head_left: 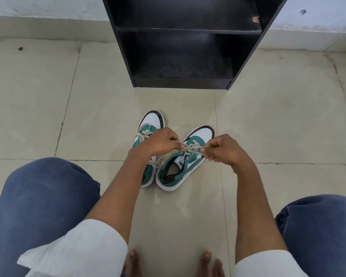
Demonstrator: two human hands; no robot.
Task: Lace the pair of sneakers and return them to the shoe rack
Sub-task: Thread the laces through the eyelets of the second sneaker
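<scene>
Two teal-and-white sneakers with black toe caps stand on the tiled floor, toes pointing away from me. The left sneaker (150, 124) is partly hidden by my left forearm; its lace lies loosely tied across the tongue. Above the right sneaker (180, 170), my left hand (160, 143) and my right hand (222, 148) each pinch one end of its beige lace (193, 149), pulled taut and crossed between them. The black shoe rack (180, 56) stands straight ahead against the wall, both visible shelves bare.
My knees in blue jeans frame the view at lower left (46, 196) and lower right (320, 226). My bare toes (132, 258) rest on the beige floor tiles near the bottom edge. A white wall base (48, 27) runs behind the rack.
</scene>
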